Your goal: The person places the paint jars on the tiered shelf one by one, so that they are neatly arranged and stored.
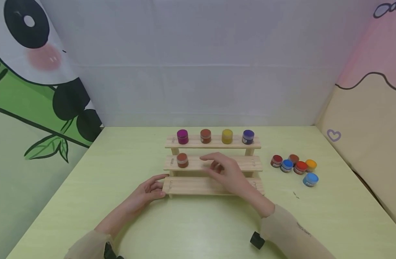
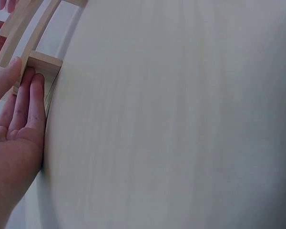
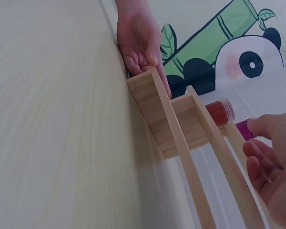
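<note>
A three-step wooden display rack (image 1: pixel 198 186) stands on the table. My left hand (image 1: pixel 146 191) holds the left end of its lowest step, thumb at the front edge and fingers along the side. Over the middle step hovers my right hand (image 1: pixel 228 173), fingers loosely bent with nothing between them. A reddish-brown paint jar (image 1: pixel 182 160) sits on the left of that step, left of my right fingertips. Along the top step stand a purple jar (image 1: pixel 182 137), a brown jar (image 1: pixel 205 136), a yellow jar (image 1: pixel 227 136) and a dark blue jar (image 1: pixel 247 137).
Right of the rack several small jars are grouped on the table, among them a dark red jar (image 1: pixel 276 161), a red jar (image 1: pixel 300 167), an orange jar (image 1: pixel 311 165) and a light blue jar (image 1: pixel 310 179). A white panel (image 1: pixel 204 93) closes off the table's back.
</note>
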A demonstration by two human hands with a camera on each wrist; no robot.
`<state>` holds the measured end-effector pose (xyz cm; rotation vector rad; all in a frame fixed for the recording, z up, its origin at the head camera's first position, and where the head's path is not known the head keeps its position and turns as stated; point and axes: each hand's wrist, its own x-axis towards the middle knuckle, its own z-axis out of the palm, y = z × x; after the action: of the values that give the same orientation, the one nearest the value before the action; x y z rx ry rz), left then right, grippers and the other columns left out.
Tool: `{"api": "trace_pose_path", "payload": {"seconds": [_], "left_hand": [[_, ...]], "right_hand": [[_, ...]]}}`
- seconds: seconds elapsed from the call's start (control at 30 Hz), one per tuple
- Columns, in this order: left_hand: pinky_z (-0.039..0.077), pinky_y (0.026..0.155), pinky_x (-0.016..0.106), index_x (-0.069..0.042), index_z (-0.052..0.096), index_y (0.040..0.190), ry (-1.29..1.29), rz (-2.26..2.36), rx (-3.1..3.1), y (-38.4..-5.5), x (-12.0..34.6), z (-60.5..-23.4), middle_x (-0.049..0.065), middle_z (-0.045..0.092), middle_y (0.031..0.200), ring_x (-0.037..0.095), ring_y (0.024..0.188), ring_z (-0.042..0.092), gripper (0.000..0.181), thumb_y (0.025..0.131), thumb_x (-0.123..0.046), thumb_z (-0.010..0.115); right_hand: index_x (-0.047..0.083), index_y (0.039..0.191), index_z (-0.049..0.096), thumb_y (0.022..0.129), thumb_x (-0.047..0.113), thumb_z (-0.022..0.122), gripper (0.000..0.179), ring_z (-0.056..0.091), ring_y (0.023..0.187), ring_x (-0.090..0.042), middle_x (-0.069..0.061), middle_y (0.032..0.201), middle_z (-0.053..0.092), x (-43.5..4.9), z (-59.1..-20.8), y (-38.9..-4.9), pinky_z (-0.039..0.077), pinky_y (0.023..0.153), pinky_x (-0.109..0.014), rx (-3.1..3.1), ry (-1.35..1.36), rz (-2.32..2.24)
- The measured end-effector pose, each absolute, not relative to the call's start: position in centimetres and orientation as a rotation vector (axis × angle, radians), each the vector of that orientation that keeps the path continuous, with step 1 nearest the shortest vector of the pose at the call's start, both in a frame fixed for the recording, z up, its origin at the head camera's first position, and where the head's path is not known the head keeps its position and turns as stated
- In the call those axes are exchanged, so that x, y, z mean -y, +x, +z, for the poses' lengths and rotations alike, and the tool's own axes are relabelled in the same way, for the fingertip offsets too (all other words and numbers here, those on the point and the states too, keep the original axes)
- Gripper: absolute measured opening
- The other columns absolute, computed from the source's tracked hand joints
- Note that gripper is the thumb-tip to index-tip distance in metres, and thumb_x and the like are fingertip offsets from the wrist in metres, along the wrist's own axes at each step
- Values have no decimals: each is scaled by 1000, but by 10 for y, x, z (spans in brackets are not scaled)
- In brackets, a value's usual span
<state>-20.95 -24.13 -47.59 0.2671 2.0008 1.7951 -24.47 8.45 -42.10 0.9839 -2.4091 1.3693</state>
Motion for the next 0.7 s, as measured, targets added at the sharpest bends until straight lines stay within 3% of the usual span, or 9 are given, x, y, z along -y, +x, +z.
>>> {"api": "trace_pose_path", "payload": {"seconds": [0.7], "left_hand": [[47, 95, 18, -12, 25, 155, 191, 1769, -2012, -207, 240, -471, -7, 65, 120, 4, 110, 62, 72, 96, -18, 64]], "right_hand": [[11, 119, 69, 87, 7, 74, 32, 61, 80, -6, -6, 106, 73, -145, -421, -229, 54, 66, -23, 2376, 855, 1159]]}}
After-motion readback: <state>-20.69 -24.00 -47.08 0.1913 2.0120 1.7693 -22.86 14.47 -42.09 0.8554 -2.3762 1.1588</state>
